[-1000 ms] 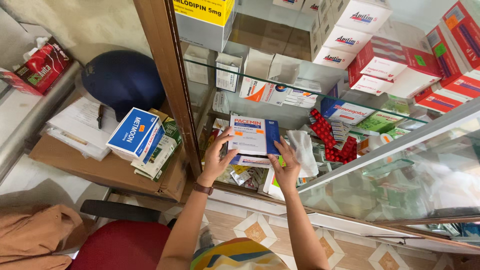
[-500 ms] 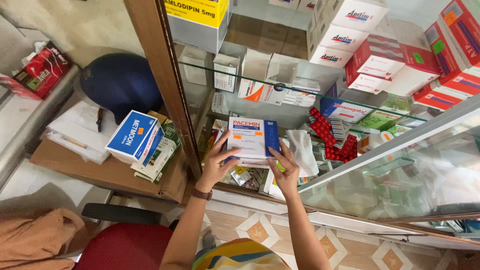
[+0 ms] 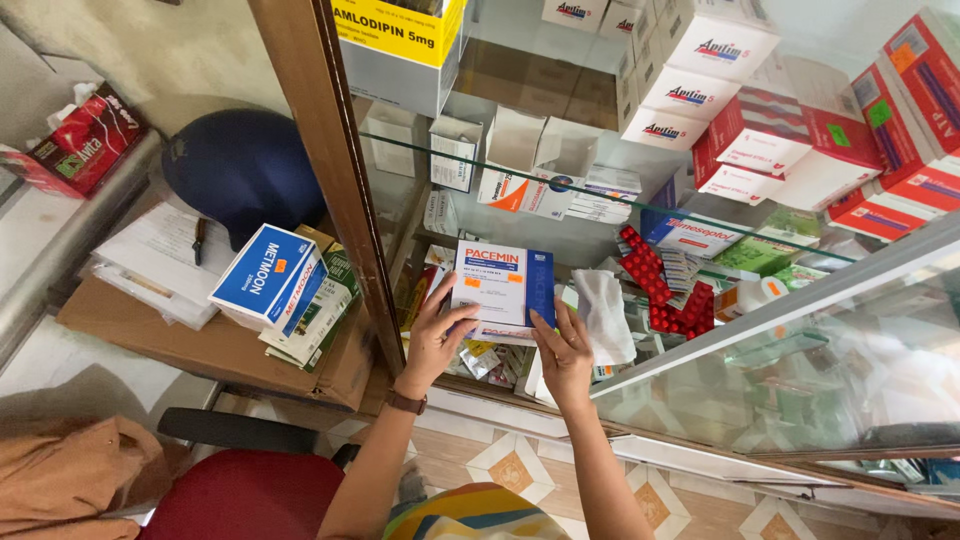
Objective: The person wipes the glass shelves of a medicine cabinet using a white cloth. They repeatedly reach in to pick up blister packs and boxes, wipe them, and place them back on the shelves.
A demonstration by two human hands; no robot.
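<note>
1. Head view: both hands hold a white and blue medicine box inside a glass cabinet, which looks like the step of handling it at the lower shelf.
2. Left hand grasps its lower left corner; right hand grasps its lower right edge.
3. Next move likely calls for a steady two-handed grip, clear of the red blister packs beside it.

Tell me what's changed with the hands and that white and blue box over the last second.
Very little. Both hands, left hand and right hand, keep holding the white and blue box at the glass cabinet's lower shelf; it sits a touch higher in view, which may only be head movement. The blue box on the stack outside and the red blister packs stayed put.
</note>
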